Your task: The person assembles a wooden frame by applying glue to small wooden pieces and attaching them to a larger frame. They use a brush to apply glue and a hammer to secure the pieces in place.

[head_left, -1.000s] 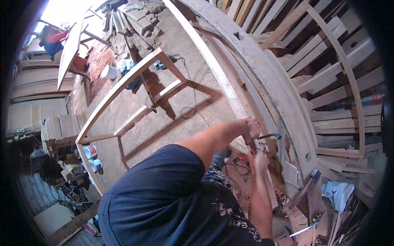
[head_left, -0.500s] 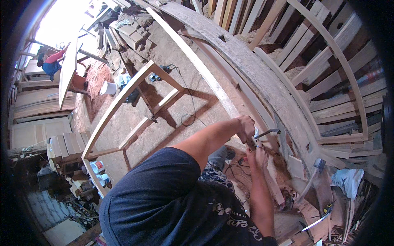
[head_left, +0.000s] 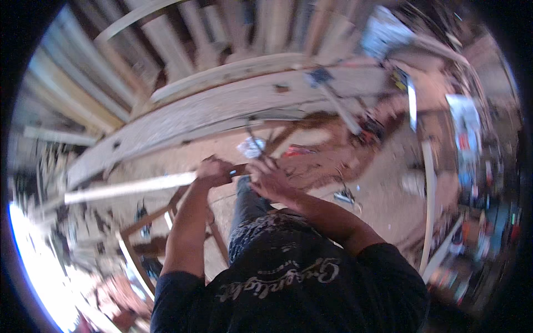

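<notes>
A short, narrow brown bar (head_left: 239,168), its material unclear through the blur, spans the gap between the left hand (head_left: 214,170) and the right hand (head_left: 270,178), one end in each closed fist, tilted slightly up toward the right hand. A long, straight, pale wooden strip (head_left: 133,187), brightly lit, stretches out leftward from the left hand, sloping gently; its near end is hidden there.

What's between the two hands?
In the head view, a short brown piece, too blurred to name, shows between the left hand and the right hand.
</notes>
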The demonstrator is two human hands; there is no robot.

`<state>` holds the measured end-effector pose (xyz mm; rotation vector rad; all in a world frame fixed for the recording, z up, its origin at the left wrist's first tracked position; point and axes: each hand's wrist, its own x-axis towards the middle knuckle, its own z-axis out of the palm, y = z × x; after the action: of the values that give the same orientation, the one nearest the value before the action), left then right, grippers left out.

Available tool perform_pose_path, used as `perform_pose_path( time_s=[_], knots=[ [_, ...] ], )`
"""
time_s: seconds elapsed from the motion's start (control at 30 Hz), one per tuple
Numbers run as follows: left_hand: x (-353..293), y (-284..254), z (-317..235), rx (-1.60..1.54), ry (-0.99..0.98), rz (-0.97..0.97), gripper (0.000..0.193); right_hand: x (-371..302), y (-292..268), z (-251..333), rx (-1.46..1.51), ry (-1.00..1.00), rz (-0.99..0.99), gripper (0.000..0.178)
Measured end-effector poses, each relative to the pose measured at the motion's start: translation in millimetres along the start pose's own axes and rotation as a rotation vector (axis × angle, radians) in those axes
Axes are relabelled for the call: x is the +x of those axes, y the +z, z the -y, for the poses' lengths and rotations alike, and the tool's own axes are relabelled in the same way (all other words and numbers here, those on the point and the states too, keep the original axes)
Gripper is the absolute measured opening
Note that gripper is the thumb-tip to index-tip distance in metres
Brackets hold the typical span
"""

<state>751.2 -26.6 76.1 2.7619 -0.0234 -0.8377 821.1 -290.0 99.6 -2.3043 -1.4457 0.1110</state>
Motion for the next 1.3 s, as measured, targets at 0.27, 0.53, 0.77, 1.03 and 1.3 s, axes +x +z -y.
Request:
perform_pose_path(
  time_s=[0.27, 0.53, 0.77, 1.03, 1.3],
  knots=[
    [-14.1, -14.1, -19.3, -0.055, -0.089, -0.066, 0.051, -300.4, -43.5, -35.1, 0.400, 0.744, 0.794, 0.043],
    [-2.3, 75.6, 26.2, 0.036, 0.116, -0.213, 0.058, -393.6, -107.4, 117.4, 1.927, 1.660, 0.668, 0.085],
    [17.2, 100.6, 64.3, 0.090, 0.403, -0.230, 0.062, -318.0, -140.3, 152.2, 2.439, 1.697, -0.117, 0.082],
    [17.2, 89.3, 59.1, 0.127, 0.540, -0.175, 0.060, -299.0, -151.9, 153.2, 2.466, 1.715, -0.522, 0.060],
    [19.7, 96.3, 62.8, 0.162, 0.488, -0.191, 0.070, -303.5, -142.0, 154.4, 2.322, 1.755, -0.555, 0.058]
  ],
)
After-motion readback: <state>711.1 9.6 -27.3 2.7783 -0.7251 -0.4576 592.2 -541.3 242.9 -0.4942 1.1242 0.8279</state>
